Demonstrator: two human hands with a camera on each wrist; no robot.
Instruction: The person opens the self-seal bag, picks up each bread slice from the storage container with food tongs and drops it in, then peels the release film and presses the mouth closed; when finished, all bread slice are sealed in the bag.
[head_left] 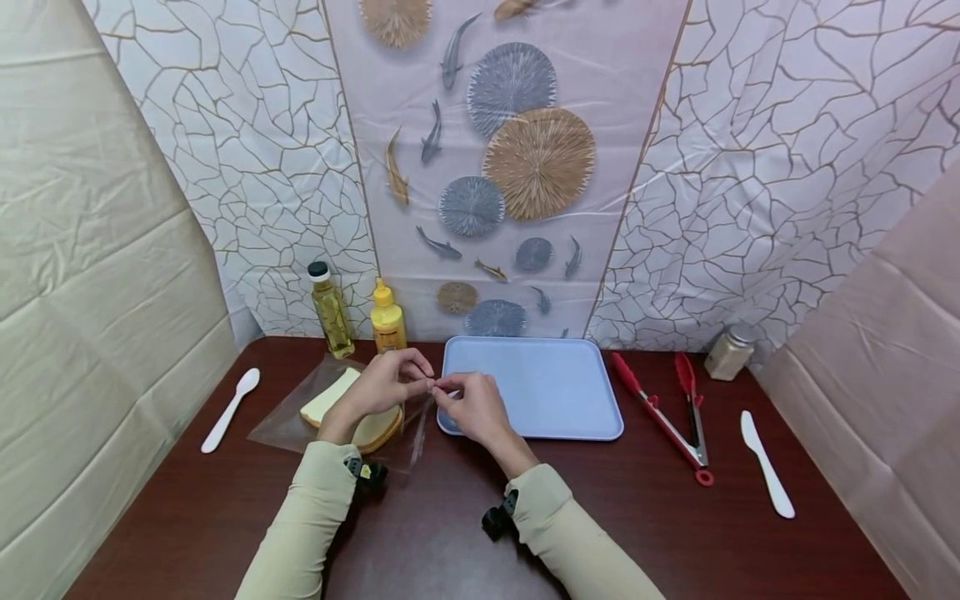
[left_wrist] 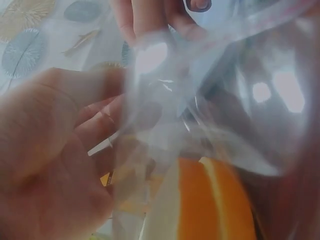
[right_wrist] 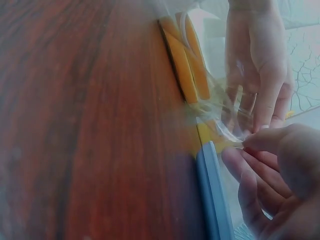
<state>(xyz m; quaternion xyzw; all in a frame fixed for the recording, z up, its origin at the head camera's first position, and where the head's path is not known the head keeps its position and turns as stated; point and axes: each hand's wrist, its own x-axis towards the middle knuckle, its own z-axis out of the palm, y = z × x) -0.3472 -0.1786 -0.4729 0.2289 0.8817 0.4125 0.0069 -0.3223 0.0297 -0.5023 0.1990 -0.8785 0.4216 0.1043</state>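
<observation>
My left hand [head_left: 382,385] and right hand [head_left: 471,406] both pinch the clear bag's [head_left: 300,421] mouth; bread slices [head_left: 367,425] lie just below my grip. Uneven pulling could tear the film.

No readable text anywhere. Yellow squeeze bottle [head_left: 387,320] just left of the blue tray [head_left: 577,383] has a label, but it's too small to make out. Oil bottle [head_left: 331,310] farther left of the tray: label blurred too. Spice jar [head_left: 729,351] right of the tray: nothing legible. Wrist views are blurry, no lettering.
</observation>
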